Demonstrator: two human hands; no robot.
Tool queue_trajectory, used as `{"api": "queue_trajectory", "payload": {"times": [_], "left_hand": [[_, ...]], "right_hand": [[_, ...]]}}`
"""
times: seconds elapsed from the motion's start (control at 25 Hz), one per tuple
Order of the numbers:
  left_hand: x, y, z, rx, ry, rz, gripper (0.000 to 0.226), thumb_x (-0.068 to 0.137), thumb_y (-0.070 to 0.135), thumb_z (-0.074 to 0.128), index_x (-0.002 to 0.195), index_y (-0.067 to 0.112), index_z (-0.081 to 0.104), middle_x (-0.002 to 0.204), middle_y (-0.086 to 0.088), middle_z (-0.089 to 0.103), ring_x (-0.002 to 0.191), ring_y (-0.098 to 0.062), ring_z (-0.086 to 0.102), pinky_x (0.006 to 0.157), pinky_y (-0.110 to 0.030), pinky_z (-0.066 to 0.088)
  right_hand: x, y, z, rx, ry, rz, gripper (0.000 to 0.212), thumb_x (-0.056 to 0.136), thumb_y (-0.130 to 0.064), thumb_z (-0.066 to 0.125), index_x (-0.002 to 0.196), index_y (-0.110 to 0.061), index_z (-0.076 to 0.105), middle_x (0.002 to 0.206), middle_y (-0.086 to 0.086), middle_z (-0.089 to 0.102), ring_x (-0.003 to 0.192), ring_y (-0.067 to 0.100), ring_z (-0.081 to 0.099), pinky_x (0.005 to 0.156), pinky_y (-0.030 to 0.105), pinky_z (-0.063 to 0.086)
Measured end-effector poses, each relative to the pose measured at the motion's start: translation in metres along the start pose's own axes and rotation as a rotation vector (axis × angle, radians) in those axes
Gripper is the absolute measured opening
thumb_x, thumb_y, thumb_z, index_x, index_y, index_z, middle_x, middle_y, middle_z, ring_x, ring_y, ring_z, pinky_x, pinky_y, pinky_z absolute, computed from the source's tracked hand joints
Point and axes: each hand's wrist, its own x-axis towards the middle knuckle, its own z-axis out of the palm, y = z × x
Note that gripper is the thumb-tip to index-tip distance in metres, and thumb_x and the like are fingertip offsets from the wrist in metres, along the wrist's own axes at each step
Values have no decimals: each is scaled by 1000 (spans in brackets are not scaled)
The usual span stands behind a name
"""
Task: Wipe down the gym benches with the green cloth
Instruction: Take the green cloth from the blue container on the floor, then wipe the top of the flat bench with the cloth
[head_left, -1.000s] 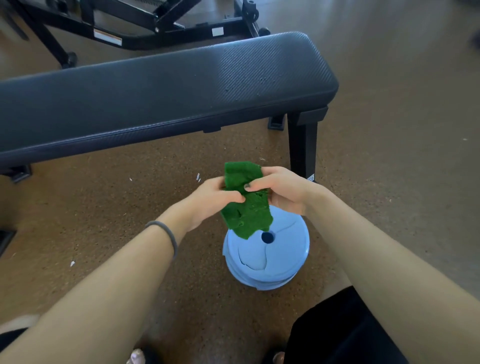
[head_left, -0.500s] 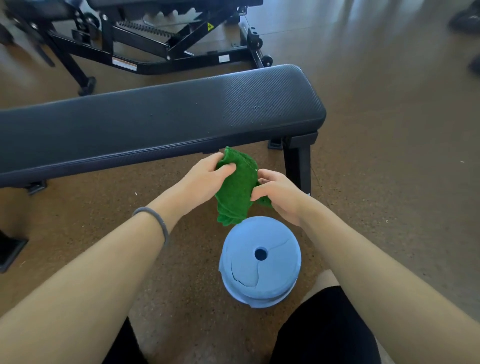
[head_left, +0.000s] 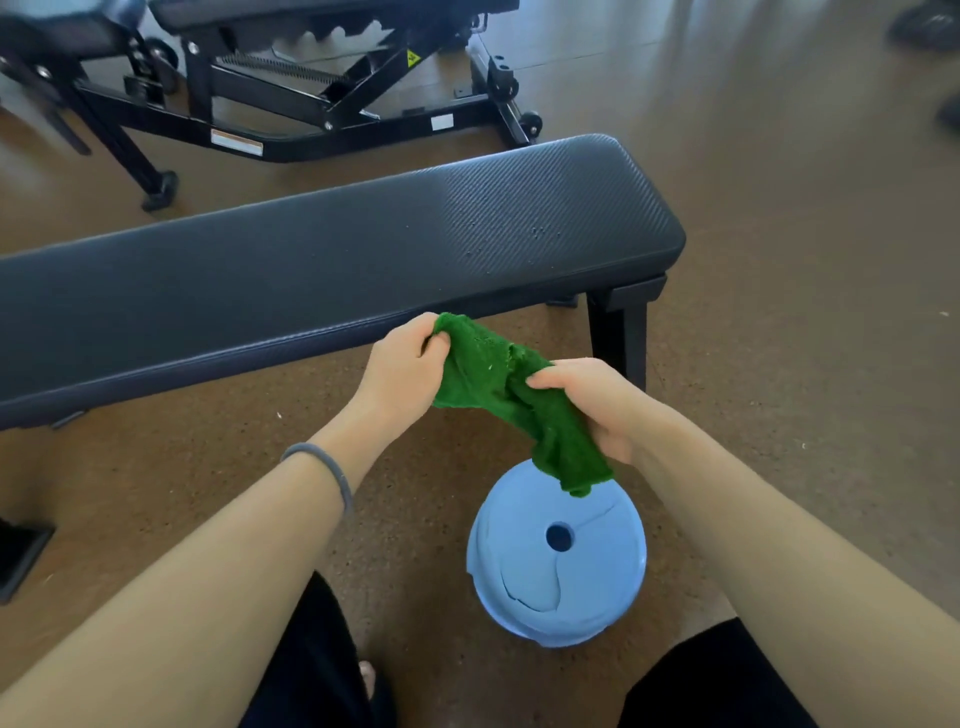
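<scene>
A green cloth (head_left: 498, 387) stretches between both hands, just in front of the near edge of a long black flat bench (head_left: 322, 260). My left hand (head_left: 400, 371) pinches the cloth's upper left corner. My right hand (head_left: 597, 400) grips its bunched lower part, and a tail of cloth hangs down over a blue tub. The bench pad runs from the left edge to the right of centre, with small droplets on its right end. A second, adjustable black bench (head_left: 322, 98) stands behind it.
A round light-blue tub (head_left: 556, 566) with a holed lid sits on the brown floor between my knees. The flat bench's black leg (head_left: 618, 332) stands just right of my hands. Dark objects (head_left: 924, 26) lie at the far right top corner.
My hands have moved apart and pulled the cloth out from a hanging bunch into a slanted spread. The view has tilted up, showing more of the rear bench.
</scene>
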Motion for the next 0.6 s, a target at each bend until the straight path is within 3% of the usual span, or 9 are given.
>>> {"api": "queue_trajectory", "payload": {"times": [0.08,0.2,0.32,0.4,0.52,0.6], "left_hand": [[12,4,-7,34,17,24,27,107,18,45,82,15,54,76,2,58,69,-16,50,53,-17,34],[19,15,-13,133,-81,309,27,106,17,48,79,16,45,77,4,53,68,-11,49,60,-26,36],[17,16,-13,328,-305,707,14,104,23,45,92,19,50,110,2,61,94,-16,60,80,-37,48],[12,12,-15,416,-424,830,14,104,32,40,104,22,50,128,2,60,104,-23,64,85,-45,53],[11,3,-24,430,-448,935,17,103,34,41,110,22,52,141,5,54,89,-23,65,73,-45,55],[17,-3,-37,441,-434,1007,21,103,35,45,112,21,58,141,8,56,81,-19,62,69,-43,54]], "right_hand": [[3,-4,-5,109,118,100,26,100,-11,58,121,1,68,103,18,78,84,29,77,66,36,61],[3,-11,4,302,66,171,29,106,-18,50,126,-3,64,109,15,77,91,27,77,68,38,61],[2,-16,27,391,-71,88,35,110,-22,37,117,-4,66,103,16,77,94,29,74,78,45,60],[3,-20,34,467,-136,50,43,110,-32,35,107,-5,68,92,15,75,84,27,75,75,41,61],[5,-27,39,439,-183,59,49,102,-52,49,103,-6,66,96,15,67,87,28,67,85,39,54],[13,-30,46,311,-160,37,30,102,-35,55,105,-7,66,101,14,64,88,27,65,84,39,53]]}}
